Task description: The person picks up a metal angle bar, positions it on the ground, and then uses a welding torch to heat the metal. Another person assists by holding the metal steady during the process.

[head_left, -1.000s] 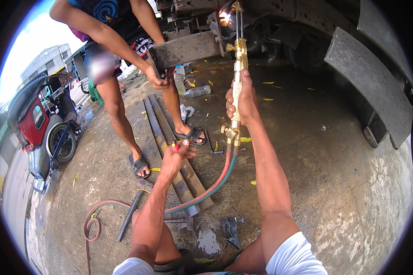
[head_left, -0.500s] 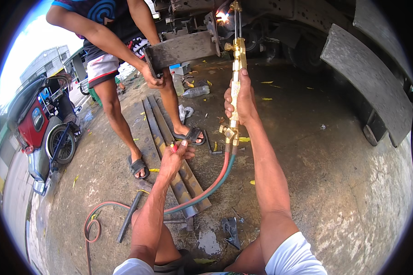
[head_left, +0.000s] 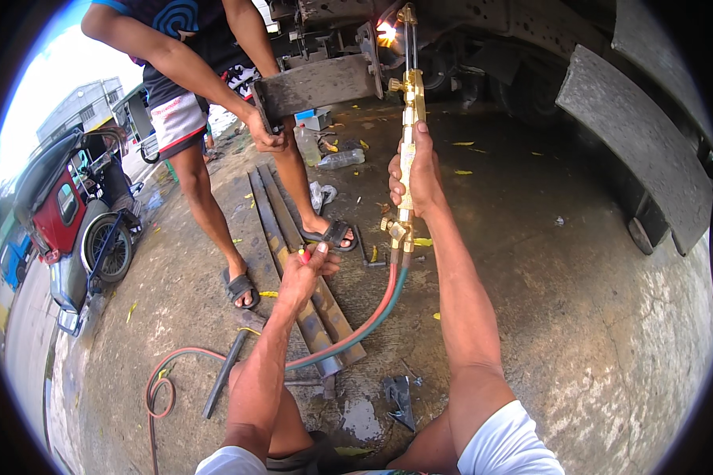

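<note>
My right hand (head_left: 421,178) is wrapped round the handle of a brass cutting torch (head_left: 413,87), held upright before me. Its head is up by the vehicle's underside, where a bright orange-white glow (head_left: 386,34) shows beside a metal bracket (head_left: 367,49). A red and a green hose (head_left: 372,321) run from the torch's base down to the left. Lower left of the torch, my left hand (head_left: 303,277) is closed round a small red lighter (head_left: 304,256), mostly hidden by the fingers. A co-worker's hand (head_left: 268,136) grips the end of a wide steel plate (head_left: 317,85) attached near that bracket.
Two long steel bars (head_left: 281,237) lie on the concrete between the co-worker's sandalled feet. Nearby are a plastic bottle (head_left: 342,159), a dark pipe (head_left: 224,376) and a black metal piece (head_left: 399,400). Curved leaf-spring plates (head_left: 638,131) stand at right. A red tricycle (head_left: 65,206) is parked left.
The glow by the bracket has turned from scattered sparks to a rounder orange-white spot. Both hands keep their holds almost unmoved, and the view has shifted slightly.
</note>
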Motion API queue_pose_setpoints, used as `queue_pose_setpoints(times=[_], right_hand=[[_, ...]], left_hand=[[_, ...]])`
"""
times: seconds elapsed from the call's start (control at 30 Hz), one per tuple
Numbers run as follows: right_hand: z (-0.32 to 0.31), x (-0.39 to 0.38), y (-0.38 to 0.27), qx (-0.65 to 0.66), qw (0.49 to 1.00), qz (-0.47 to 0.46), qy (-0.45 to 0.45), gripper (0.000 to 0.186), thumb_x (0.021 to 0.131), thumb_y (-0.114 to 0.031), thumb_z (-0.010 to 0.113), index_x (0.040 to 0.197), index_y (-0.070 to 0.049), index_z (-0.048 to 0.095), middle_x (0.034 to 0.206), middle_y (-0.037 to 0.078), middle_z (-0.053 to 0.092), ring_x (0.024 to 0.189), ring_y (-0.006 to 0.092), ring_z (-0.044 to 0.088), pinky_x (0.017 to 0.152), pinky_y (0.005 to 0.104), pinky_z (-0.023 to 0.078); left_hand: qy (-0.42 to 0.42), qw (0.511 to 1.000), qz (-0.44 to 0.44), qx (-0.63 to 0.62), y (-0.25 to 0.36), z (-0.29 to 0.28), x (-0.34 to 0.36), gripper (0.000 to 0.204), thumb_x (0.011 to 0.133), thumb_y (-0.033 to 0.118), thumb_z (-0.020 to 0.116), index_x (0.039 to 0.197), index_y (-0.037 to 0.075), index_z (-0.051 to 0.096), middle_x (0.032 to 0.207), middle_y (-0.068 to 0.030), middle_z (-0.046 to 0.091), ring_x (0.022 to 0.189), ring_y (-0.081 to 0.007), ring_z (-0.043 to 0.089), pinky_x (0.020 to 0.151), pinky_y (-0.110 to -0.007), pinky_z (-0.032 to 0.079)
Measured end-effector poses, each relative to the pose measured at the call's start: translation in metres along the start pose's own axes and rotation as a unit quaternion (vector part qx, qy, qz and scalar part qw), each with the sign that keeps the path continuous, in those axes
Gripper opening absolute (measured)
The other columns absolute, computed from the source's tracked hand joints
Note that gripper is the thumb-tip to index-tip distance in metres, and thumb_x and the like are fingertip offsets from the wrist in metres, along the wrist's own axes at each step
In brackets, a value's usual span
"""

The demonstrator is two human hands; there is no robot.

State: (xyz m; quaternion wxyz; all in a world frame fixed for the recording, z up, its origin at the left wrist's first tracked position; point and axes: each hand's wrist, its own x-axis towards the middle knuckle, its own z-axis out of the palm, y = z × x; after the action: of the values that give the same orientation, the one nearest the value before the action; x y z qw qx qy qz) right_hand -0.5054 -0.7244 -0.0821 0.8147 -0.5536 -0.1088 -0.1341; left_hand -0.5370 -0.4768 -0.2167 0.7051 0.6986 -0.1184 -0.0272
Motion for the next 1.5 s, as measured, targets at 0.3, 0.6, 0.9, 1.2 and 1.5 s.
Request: queue_pose_setpoints(times=[0.3, 0.6, 0.9, 1.2, 1.5], right_hand=[[-0.003, 0.002, 0.003, -0.009, 1.0, -0.002, 0.016, 0.07, 0.095, -0.075, 0.038, 0.093, -0.005, 0.044, 0.058, 0.003, 0.043, 0.037, 0.0117, 0.043, 0.032, 0.0294, 0.038], [-0.005, 0.01, 0.001, 0.037, 0.999, -0.026, -0.015, 0.069, 0.093, -0.077, 0.039, 0.092, -0.009, 0.043, 0.058, 0.002, 0.042, 0.037, 0.011, 0.041, 0.033, 0.0285, 0.037], [-0.004, 0.013, 0.005, 0.059, 0.997, -0.034, -0.044, 0.068, 0.093, -0.08, 0.035, 0.095, -0.012, 0.04, 0.059, 0.001, 0.04, 0.036, 0.0093, 0.037, 0.031, 0.0266, 0.035], [0.0, 0.007, 0.002, 0.05, 0.998, -0.014, -0.033, 0.069, 0.091, -0.085, 0.029, 0.092, -0.017, 0.039, 0.057, -0.001, 0.037, 0.035, 0.0084, 0.034, 0.031, 0.0248, 0.033], [-0.001, 0.008, 0.005, 0.043, 0.999, -0.011, -0.026, 0.068, 0.091, -0.084, 0.03, 0.093, -0.017, 0.039, 0.057, -0.001, 0.038, 0.035, 0.0086, 0.035, 0.032, 0.025, 0.034]], left_hand=[[0.002, 1.0, 0.001, -0.01, 0.005, 0.002, -0.003, 0.041, 0.106, 0.035, 0.055, 0.113, -0.005, 0.062, 0.099, -0.0163, 0.072, 0.084, -0.0201, 0.07, 0.081, -0.034, 0.055], [-0.003, 1.0, 0.0, -0.007, 0.006, -0.001, -0.009, 0.049, 0.106, 0.034, 0.055, 0.125, -0.011, 0.059, 0.1, -0.0163, 0.071, 0.086, -0.021, 0.07, 0.083, -0.033, 0.055], [0.007, 1.0, -0.002, -0.011, 0.008, -0.007, -0.011, 0.047, 0.106, 0.035, 0.055, 0.118, -0.01, 0.062, 0.101, -0.0162, 0.071, 0.088, -0.0192, 0.069, 0.083, -0.033, 0.055], [0.007, 1.0, -0.006, -0.017, 0.002, -0.002, -0.004, 0.045, 0.107, 0.035, 0.054, 0.118, -0.008, 0.063, 0.099, -0.0152, 0.072, 0.087, -0.022, 0.071, 0.083, -0.033, 0.056], [-0.001, 1.0, -0.013, -0.014, 0.012, 0.002, -0.007, 0.045, 0.107, 0.035, 0.053, 0.117, -0.008, 0.063, 0.101, -0.016, 0.072, 0.089, -0.0223, 0.071, 0.085, -0.035, 0.056]])
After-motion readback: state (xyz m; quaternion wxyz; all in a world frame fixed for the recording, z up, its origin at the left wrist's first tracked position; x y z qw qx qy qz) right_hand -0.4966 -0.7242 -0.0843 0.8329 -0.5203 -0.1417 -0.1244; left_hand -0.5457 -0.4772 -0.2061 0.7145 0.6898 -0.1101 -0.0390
